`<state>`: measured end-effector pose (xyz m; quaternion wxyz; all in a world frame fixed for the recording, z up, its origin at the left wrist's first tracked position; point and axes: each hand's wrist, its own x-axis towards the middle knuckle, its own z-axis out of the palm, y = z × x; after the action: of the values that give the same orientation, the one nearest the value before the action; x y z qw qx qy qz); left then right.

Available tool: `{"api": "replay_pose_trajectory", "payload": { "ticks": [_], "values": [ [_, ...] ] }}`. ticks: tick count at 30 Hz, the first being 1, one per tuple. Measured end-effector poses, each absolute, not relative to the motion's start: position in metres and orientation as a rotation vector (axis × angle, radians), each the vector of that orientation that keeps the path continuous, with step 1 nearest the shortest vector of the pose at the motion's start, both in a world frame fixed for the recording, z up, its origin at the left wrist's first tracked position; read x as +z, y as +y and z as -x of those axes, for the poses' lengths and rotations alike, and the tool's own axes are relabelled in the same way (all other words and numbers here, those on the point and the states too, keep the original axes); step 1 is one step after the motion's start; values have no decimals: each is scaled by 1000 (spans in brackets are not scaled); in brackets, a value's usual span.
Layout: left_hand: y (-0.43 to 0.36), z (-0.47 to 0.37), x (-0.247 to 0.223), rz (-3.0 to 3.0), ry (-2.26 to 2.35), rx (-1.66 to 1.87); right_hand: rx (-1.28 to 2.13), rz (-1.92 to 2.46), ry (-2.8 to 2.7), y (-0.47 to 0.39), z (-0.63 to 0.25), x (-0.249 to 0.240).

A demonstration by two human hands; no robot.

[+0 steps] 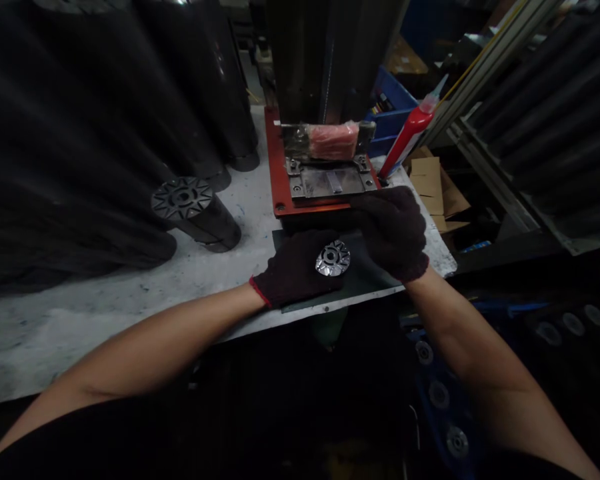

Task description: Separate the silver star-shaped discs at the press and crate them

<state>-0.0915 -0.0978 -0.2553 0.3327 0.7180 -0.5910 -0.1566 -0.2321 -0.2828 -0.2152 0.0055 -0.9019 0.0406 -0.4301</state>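
Observation:
My left hand (pixel 300 267), in a dark knit glove with a red cuff, is wrapped round a metal rotor core (pixel 333 259). The core's slotted, star-patterned end faces up, and its lower part is hidden by the glove. My right hand (pixel 394 227), gloved the same way, is closed at the front right corner of an orange-red base (pixel 287 208). What its fingers hold, if anything, is out of sight. On that base sits a metal fixture plate (pixel 313 185), with a pink wrapped block (pixel 333 141) behind it. Under both hands lies a dark mat (pixel 300 301).
Another rotor core (pixel 213 227) stands on the white table (pixel 253 207) to the left, beside tall stacked dark cylinders (pixel 190 87). A red bottle (pixel 407 140) leans at the right, near a blue bin (pixel 395 110) and a cardboard box (pixel 427 183). More cores (pixel 439 395) sit low at the right.

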Motion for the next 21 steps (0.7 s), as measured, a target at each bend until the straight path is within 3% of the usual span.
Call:
{"api": "replay_pose_trajectory", "payload": {
  "ticks": [6, 9, 12, 15, 21],
  "values": [
    [-98, 89, -263, -1849, -1586, -392, -925, 2998, -127, -308, 183, -184],
    [-97, 89, -261, -1893, -1572, -389, -871, 2924, -186, -301, 186, -179],
    [-98, 89, -256, -1895, -1555, -425, -947, 2577, 155, -272, 216, -196],
    [-102, 92, -249, -1883, -1573, -455, -707, 2303, 515, -246, 244, -224],
    [-102, 92, -245, -1996, -1607, -401, -469, 2270, 635, -245, 251, -250]
  ]
}}
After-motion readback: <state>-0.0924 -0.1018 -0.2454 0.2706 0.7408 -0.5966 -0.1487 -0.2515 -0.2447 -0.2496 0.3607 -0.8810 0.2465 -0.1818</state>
